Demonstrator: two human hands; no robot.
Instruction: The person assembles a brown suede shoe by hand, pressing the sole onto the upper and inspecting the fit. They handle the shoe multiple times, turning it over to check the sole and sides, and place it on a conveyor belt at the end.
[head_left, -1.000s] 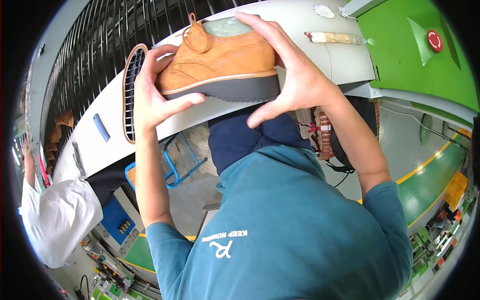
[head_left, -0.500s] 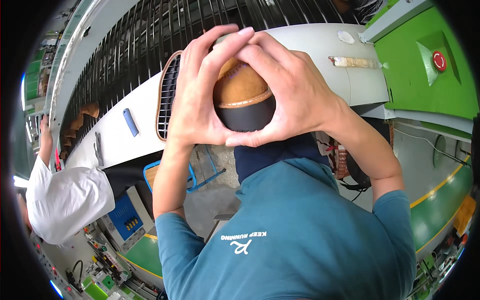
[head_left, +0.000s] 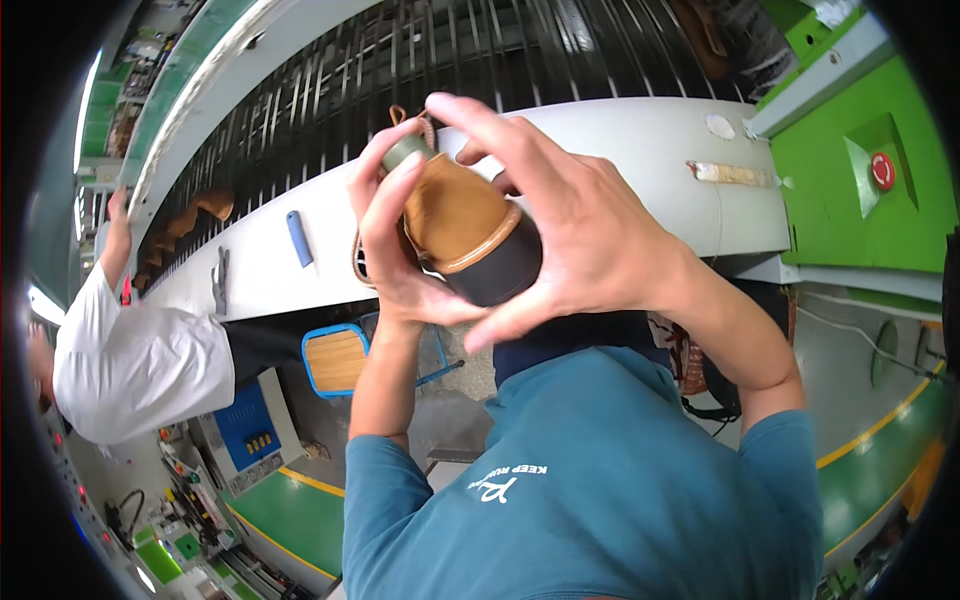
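Observation:
Between my hands is a tan shoe upper [head_left: 460,215] with a black lower part and a pale seam line between the two. A grey-green plug-like piece [head_left: 405,151], perhaps the top of a last, shows at its upper end. My left hand [head_left: 385,240] grips it from the left, fingertips by the green piece and thumb under the black part. My right hand [head_left: 590,220] cups the right side, its index finger and thumb stretched out, other fingers curled against the shoe. Thin brown cord or edging [head_left: 360,265] shows beside my left hand; where it leads is hidden.
Dark metal rails [head_left: 330,110] run behind a white ledge [head_left: 640,150]. On it lie a blue-handled tool [head_left: 299,238] and dark tongs-like tool [head_left: 220,280]. A green machine panel with red button [head_left: 881,170] stands right. Left, a person in white [head_left: 145,370] works near a wooden-seated stool [head_left: 335,360].
The shoe has tilted and turned, showing more tan and the green piece. My hands have shifted lower in the picture, and my right fingers and thumb have spread away from the left hand.

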